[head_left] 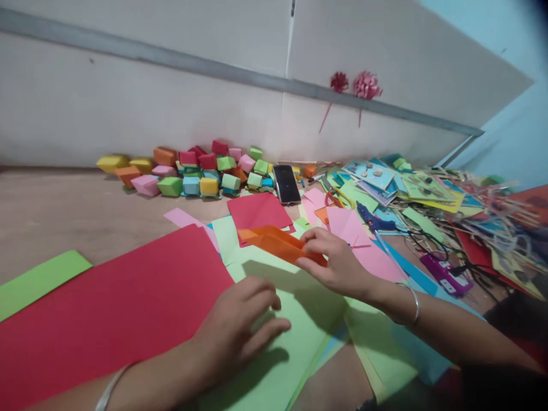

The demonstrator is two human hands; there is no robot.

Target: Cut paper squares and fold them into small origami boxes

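Observation:
My right hand (331, 256) pinches the near end of a folded orange paper piece (276, 241), held above pale green sheets. To the lower left, my left hand (244, 328) hovers over the green paper (295, 354) with its fingers apart and nothing in them. Beside that hand a large red sheet (128, 291) lies on the left. A smaller creased red square (259, 212) rests just behind the orange piece. Pink paper (349, 225) spreads beyond my right hand.
Several folded paper boxes (209, 185) stand along the wall, next to a phone (286, 184). On the right are a blue glue gun (374, 218), scissors (340, 197), a purple power strip (446, 274) with cables, and piled cards (372, 174). Paper flowers (367, 85) hang on the wall.

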